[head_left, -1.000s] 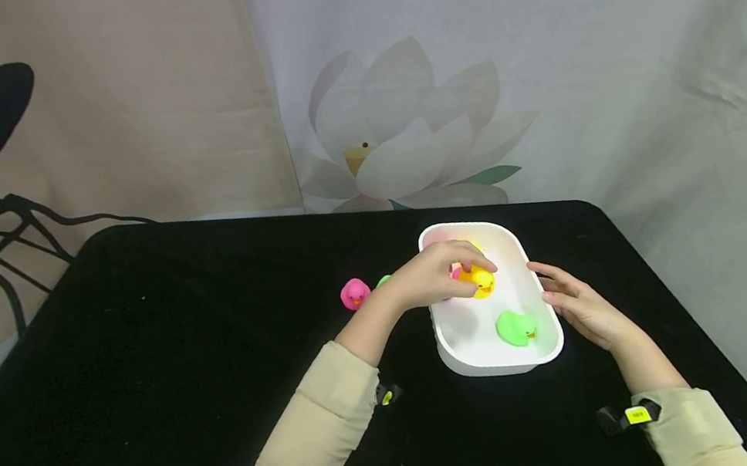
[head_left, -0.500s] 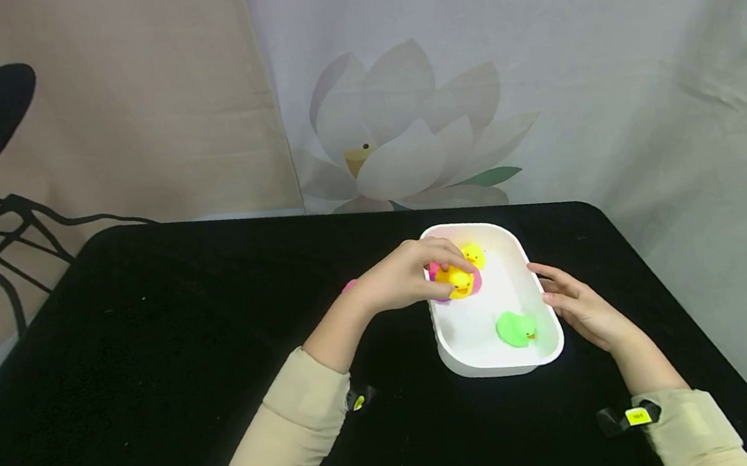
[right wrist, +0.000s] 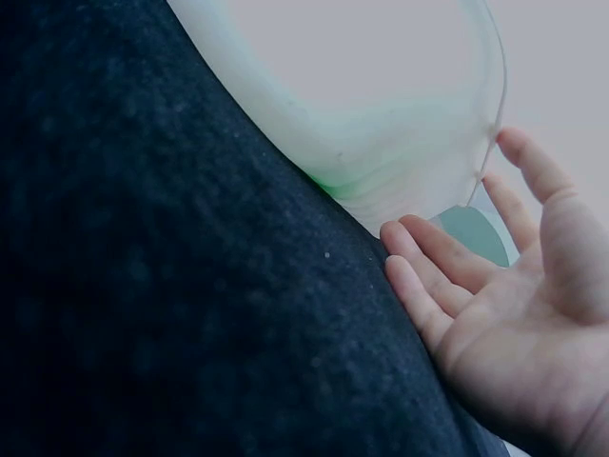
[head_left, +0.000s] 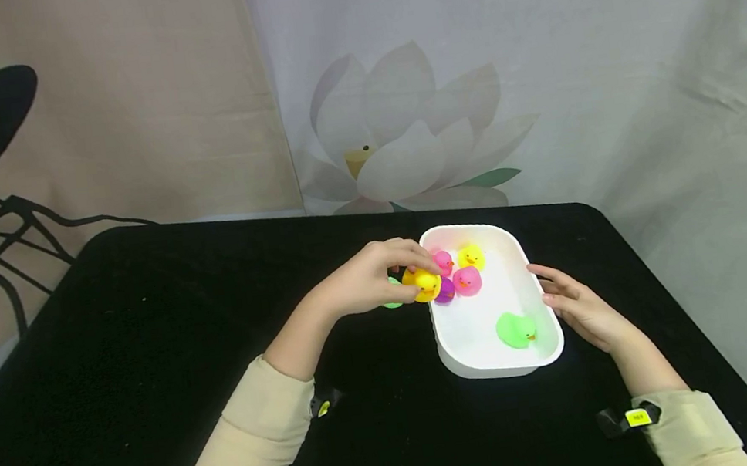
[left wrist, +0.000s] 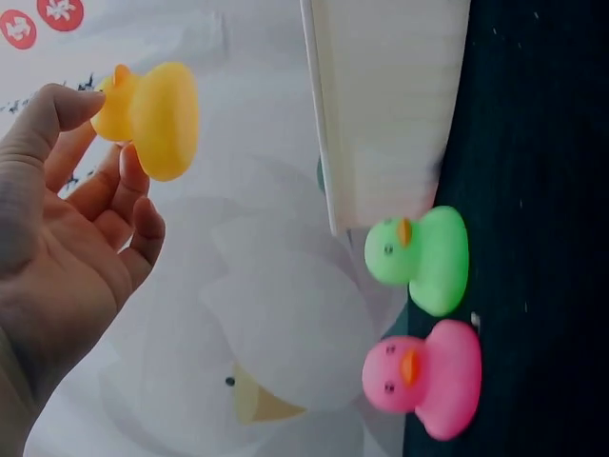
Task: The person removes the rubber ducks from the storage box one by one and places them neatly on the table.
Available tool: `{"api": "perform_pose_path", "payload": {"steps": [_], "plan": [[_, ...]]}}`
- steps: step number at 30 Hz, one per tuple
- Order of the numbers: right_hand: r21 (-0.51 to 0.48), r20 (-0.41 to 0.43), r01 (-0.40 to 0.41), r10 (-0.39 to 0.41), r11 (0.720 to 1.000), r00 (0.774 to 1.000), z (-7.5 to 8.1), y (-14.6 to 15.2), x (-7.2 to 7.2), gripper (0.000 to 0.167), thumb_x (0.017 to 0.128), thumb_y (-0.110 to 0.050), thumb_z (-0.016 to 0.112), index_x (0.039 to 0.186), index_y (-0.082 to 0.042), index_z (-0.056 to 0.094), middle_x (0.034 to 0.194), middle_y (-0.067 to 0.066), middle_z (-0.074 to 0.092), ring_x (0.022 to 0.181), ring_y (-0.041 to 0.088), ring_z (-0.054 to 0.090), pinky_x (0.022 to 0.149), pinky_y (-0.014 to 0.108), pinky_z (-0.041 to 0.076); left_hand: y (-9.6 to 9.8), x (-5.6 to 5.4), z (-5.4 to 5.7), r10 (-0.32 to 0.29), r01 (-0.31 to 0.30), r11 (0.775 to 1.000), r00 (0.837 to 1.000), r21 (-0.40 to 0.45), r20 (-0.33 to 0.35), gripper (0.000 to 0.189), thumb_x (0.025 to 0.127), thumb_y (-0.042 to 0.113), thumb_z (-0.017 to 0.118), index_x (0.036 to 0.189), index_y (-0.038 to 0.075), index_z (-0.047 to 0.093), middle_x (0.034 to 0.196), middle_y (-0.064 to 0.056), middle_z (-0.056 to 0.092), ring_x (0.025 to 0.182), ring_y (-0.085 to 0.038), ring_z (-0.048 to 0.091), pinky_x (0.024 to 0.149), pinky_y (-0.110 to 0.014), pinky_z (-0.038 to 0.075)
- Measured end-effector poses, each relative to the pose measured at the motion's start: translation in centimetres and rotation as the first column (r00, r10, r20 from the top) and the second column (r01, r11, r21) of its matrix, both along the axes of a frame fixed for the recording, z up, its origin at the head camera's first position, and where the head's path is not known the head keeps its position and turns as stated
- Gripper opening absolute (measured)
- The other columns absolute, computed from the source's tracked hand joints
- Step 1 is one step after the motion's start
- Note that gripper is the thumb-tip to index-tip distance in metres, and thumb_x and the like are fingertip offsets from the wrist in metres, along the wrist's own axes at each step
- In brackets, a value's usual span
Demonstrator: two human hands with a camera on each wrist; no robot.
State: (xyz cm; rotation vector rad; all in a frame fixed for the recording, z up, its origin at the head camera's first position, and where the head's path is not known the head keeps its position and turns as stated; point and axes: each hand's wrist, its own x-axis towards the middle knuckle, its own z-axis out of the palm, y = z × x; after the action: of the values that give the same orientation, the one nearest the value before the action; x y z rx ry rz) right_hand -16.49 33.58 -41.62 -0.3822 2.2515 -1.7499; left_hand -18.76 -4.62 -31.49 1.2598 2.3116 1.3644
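My left hand (head_left: 368, 279) pinches a yellow rubber duck (head_left: 423, 284) by its head between thumb and fingers, held up at the left rim of a white plastic basin (head_left: 488, 370). In the left wrist view that yellow duck (left wrist: 164, 122) hangs clear of the table. Inside the basin sit two pink ducks (head_left: 467, 281), a yellow duck (head_left: 470, 257), a purple one (head_left: 445, 291) and, nearer the front, a green duck (head_left: 516, 330). With fingers fairly straight, my right hand (head_left: 582, 308) rests its fingertips against the basin's right side.
Outside the basin, on its left, a green duck (left wrist: 433, 259) and a pink duck (left wrist: 428, 376) stand on the black-covered table (head_left: 185, 349). My left hand mostly hides them in the head view. A printed curtain (head_left: 188, 92) hangs behind the table.
My left hand has moved left with the yellow duck, from over the basin's middle to its left rim, uncovering the ducks inside. My right hand and the basin have stayed put.
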Motion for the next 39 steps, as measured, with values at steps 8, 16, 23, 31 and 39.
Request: {"api": "perform_pose_path", "payload": {"steps": [8,16,23,31,39], "plan": [[0.001,-0.004,-0.001,0.001,1.000,1.000,-0.1,0.2,0.0,0.052,0.101,-0.015,0.048,0.150,-0.014,0.029,0.147,0.029,0.025,0.119,0.009,0.050,0.092,0.025,0.041,-2.3,-0.1,-0.3,-0.001,0.002,1.000,0.999,0.018,-0.033,0.030,0.083,0.003,0.069,0.112,0.010,0.071,0.113,0.003,0.062,0.099,-0.018,0.052,0.081,-0.040,0.051],[0.012,0.002,0.001,-0.001,1.000,1.000,-0.2,0.3,0.0,0.052,0.101,-0.017,0.047,0.150,-0.016,0.029,0.148,0.027,0.026,0.120,0.011,0.049,0.098,0.038,0.037,-4.3,0.0,-0.8,0.011,-0.011,1.000,1.000,0.025,0.027,0.030,0.083,0.000,0.066,0.113,0.006,0.069,0.115,0.001,0.060,0.102,-0.020,0.053,0.083,-0.037,0.052],[0.006,0.004,-0.001,0.001,1.000,1.000,-0.2,0.2,-0.1,0.053,0.101,-0.017,0.047,0.150,-0.015,0.029,0.148,0.027,0.025,0.120,0.010,0.049,0.100,0.044,0.035,-5.7,-0.3,-1.0,0.032,-0.034,0.998,0.998,0.043,0.047,0.031,0.083,0.001,0.069,0.113,0.006,0.069,0.114,-0.002,0.062,0.101,-0.023,0.053,0.083,-0.045,0.049],[0.009,0.000,0.000,0.000,1.000,1.000,-0.2,0.2,-0.2,0.053,0.101,-0.016,0.048,0.150,-0.015,0.028,0.148,0.028,0.025,0.120,0.009,0.049,0.096,0.030,0.039,-7.5,-1.0,-1.2,0.030,-0.031,0.999,0.999,0.029,0.037,0.028,0.084,0.003,0.070,0.112,0.006,0.069,0.112,-0.001,0.064,0.102,-0.022,0.052,0.086,-0.045,0.043],[0.002,-0.005,-0.001,0.001,1.000,1.000,-0.4,0.3,-0.1,0.053,0.101,-0.016,0.048,0.150,-0.014,0.029,0.148,0.029,0.025,0.119,0.009,0.050,0.093,0.026,0.041,-9.5,-1.7,-1.9,0.045,-0.046,0.999,0.998,0.008,0.049,0.029,0.083,-0.002,0.066,0.112,0.005,0.069,0.113,-0.002,0.064,0.101,-0.023,0.051,0.086,-0.045,0.042]]}}
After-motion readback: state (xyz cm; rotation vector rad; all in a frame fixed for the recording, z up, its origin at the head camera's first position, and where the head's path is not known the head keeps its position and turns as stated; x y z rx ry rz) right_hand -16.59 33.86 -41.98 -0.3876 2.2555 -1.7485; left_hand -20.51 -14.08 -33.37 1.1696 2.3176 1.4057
